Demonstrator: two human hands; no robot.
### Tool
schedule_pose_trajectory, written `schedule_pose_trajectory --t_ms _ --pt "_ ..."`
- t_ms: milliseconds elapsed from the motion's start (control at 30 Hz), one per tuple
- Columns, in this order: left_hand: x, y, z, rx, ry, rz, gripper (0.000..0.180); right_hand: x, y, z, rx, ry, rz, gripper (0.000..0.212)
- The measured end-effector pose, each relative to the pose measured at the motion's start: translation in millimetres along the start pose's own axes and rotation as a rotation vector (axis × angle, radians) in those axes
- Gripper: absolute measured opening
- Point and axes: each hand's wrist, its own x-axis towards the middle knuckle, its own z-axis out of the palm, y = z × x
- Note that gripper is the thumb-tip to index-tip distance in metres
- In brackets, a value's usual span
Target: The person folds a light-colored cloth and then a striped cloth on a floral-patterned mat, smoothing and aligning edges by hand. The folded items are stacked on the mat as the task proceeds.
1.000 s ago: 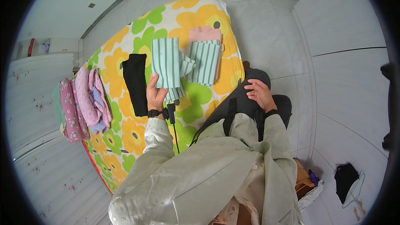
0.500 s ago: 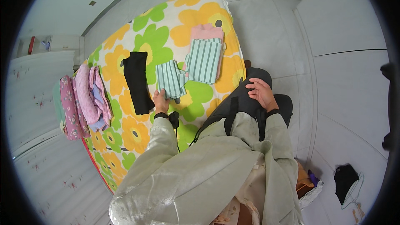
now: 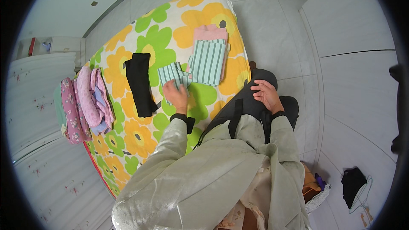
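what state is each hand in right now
Left hand: loosely open over the smaller striped cloth, contact unclear.
Right hand: open, fingers slightly curled, holding nothing.

Pale grey tiles cover the floor [image 3: 272,25] beside a bed [image 3: 137,138] with an orange-and-green floral cover. Left, a whitish curtain [image 3: 32,87], sprigged with red, hangs below a pale wall [image 3: 85,12].

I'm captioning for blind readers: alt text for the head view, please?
A person's left hand is over a small folded striped cloth on a floral cover, between black cloth and a larger striped piece; the right hand is empty.
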Motion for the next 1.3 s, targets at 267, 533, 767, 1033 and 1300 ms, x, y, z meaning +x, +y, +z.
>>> schedule_pose_trajectory --t_ms 267,533,767,1033,1300 --pt "8.8 133.1 26.5 -0.145 -0.281 0.355 0.057 -2.4 -0.1 1.4 -0.041 0.02 -0.008 0.027" --pt "7.6 119.9 58.9 -0.176 -0.331 0.205 0.051 -2.2 -1.1 3.4 -0.057 0.044 0.007 0.026" --pt "24.4 92.5 54.5 -0.548 -0.415 -0.01 0.034 -3.1 -1.2 2.8 -0.051 0.032 -0.006 0.026" --pt "78.5 56.1 -12.4 -1.62 -0.554 -0.819 0.034 -2.5 -1.2 3.0 -0.044 0.029 -0.001 0.026" --pt "71.8 -4.5 -47.0 -1.867 -0.574 -0.84 0.038 -2.6 -1.4 2.8 -0.042 0.031 -0.008 0.026"
